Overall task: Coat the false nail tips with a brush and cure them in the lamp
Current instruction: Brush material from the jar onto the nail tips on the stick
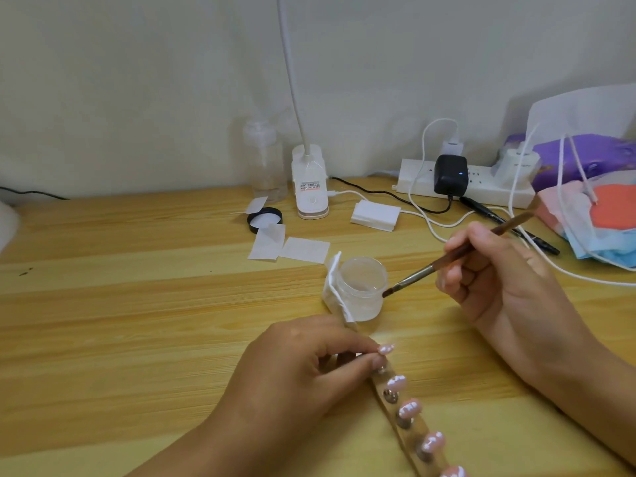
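Left hand (292,370) pinches the far end of the strip (411,438) between thumb and fingertip, right under the top nail tip (386,349), other fingers curled in. Right hand (499,280) grips the brush (416,274) like a pen, with the bristles low beside the open jar (361,287), touching its wall or just short, I can't tell. The rest of the nail tips (396,383) sit in a row on studs down the strip, lying on the table (137,304) and running toward me and out of the bottom of the view, pink and glossy. My read: the tips are tiny, light, thin stiff plastic, slick when wet, so I'd keep off their top faces and hold the strip by its edges or the bare gaps between studs. The strip looks flat and light and would likely slide on the wood unless pinned. The brush is thin and light, so I'd hold it mid-handle. The jar is small and could tip if knocked; a cotton pad (335,287) leans on its left side. A white lamp base (309,182) stands at the back, and I can't tell if it's the curing one
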A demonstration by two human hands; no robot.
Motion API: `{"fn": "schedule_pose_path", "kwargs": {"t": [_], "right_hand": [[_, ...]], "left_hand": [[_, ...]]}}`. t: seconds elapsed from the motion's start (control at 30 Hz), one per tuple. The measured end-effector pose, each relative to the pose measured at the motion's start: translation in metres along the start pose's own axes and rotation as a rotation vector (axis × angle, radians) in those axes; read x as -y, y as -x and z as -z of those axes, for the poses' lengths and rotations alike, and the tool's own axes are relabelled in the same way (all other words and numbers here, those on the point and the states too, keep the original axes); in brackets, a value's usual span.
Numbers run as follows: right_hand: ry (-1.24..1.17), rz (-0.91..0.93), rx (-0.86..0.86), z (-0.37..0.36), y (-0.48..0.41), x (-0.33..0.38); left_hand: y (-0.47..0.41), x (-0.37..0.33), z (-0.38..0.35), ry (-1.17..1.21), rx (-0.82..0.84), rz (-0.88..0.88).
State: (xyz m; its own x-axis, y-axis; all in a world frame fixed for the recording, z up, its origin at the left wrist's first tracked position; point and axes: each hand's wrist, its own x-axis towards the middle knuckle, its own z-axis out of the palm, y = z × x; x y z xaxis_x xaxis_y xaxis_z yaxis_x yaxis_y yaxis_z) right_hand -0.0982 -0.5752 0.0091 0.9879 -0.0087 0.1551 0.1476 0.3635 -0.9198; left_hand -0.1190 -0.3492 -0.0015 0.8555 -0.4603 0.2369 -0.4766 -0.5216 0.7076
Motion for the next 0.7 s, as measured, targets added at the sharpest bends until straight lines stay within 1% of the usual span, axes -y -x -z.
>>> {"fn": "schedule_pose_path", "kwargs": {"t": [0.17,0.27,0.33,0.4,0.47,0.57,0.63,0.7], "right_hand": [[-0.018,0.008,-0.026,0.002,-0.001,0.001],[-0.007,0.015,-0.052,0.005,-0.002,0.000],[0.048,0.046,-0.062,0.004,-0.002,0.001],[0.172,0.109,-0.068,0.002,-0.002,0.007],[0.336,0.219,-0.050,0.000,-0.002,0.020],[0.649,0.410,0.053,-0.011,-0.006,0.045],[0.837,0.453,0.109,-0.023,-0.010,0.055],[1.021,0.416,0.178,-0.036,-0.016,0.058]], "left_hand": [[0.008,0.001,0.005,-0.008,-0.014,-0.030],[0.013,0.000,0.006,-0.016,0.018,-0.023],[0.014,-0.002,0.003,-0.024,0.047,-0.022],[0.014,-0.005,0.000,-0.037,0.071,-0.021],[0.013,-0.007,-0.001,-0.048,0.094,-0.001],[0.011,-0.009,-0.004,-0.071,0.097,0.032],[0.009,-0.011,-0.006,-0.063,0.098,0.052],[0.007,-0.010,-0.005,0.018,0.101,0.094]]}}
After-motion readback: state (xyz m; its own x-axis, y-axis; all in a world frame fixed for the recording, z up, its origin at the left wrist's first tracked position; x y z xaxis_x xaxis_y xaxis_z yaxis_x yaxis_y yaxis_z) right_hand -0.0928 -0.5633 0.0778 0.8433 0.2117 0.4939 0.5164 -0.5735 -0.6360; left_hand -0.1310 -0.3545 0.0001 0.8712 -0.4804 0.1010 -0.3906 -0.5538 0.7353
